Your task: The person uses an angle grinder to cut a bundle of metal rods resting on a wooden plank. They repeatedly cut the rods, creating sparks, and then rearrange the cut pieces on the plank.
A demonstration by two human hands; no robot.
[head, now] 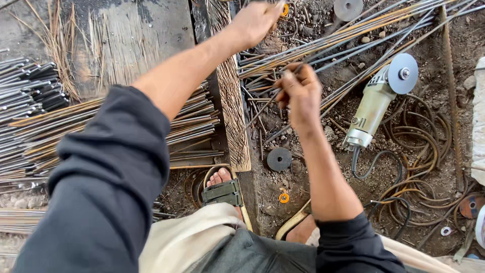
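among loose rods, a grinder waits at three o'clock

at twelve o'clock my left hand (pixel 255 21) reaches out, fingers curled down on the long rods (pixel 353 31); what it grips i cannot tell. my right hand (pixel 299 91) pinches one thin rod (pixel 262 108) slanting toward seven o'clock. it could whip or slip, since the grip is fingertips only. the angle grinder (pixel 376 101) lies disc-up, its cable (pixel 404 151) looped near my sandalled foot (pixel 222 188); a snag could drag it.

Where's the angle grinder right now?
In the head view the angle grinder lies on the dirt at right, just beyond the right hand, its disc toward the long rods and its cable coiled below.
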